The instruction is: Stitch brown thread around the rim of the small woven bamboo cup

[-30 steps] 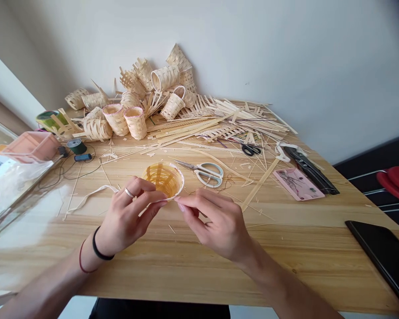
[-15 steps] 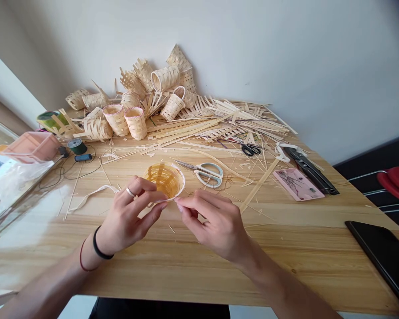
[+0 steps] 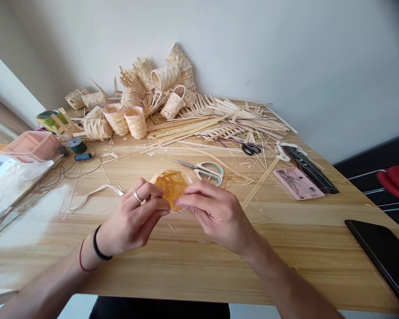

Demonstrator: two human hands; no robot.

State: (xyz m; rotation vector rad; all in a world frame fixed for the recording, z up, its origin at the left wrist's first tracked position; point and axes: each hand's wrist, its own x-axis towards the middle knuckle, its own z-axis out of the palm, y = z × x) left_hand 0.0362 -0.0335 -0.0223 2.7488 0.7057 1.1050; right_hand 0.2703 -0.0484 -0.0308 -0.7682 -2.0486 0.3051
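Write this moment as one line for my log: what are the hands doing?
left hand, right hand: hold small woven bamboo basket | nearby: white-handled metal scissors

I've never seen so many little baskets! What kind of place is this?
Probably a craft table for basket weaving: there's a small woven basket in hand, a pile of bamboo baskets, loose bamboo strips and scissors.
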